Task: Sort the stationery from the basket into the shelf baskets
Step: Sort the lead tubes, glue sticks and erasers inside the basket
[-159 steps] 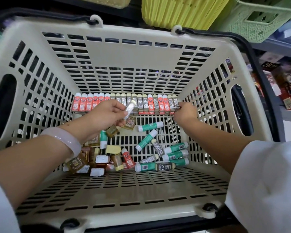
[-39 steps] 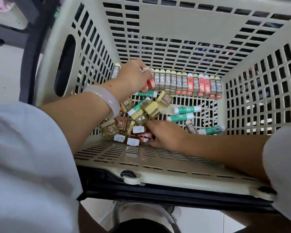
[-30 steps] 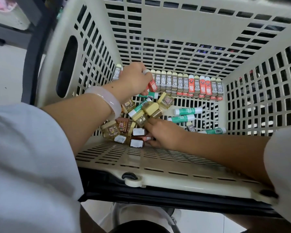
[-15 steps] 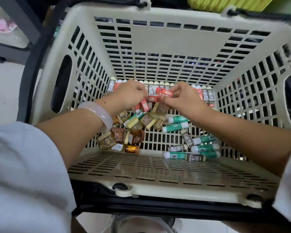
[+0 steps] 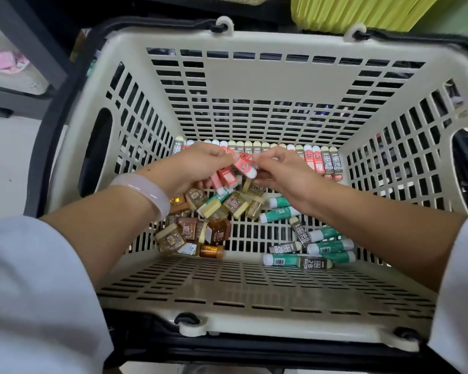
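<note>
Gathering step judged in hand: red lead cases [image 5: 245,166] are being collected inside the cream basket [image 5: 254,74], nothing yet moved to the shelf baskets. Several red cases are gripped in the left hand [image 5: 197,164], fingers curled round them; one more red case is pinched by the right hand [image 5: 278,171] and held against the left bunch, above the basket floor. Next move probably calls for the case being passed fully into the left grip, then more reds picked from the back row [image 5: 319,160]. Cases look small, flat, red with white caps, printed faces. Green glue sticks [image 5: 278,213] and brown jars [image 5: 189,228] lie loose on the floor; yellow shelf basket [image 5: 362,9] seen above
</note>
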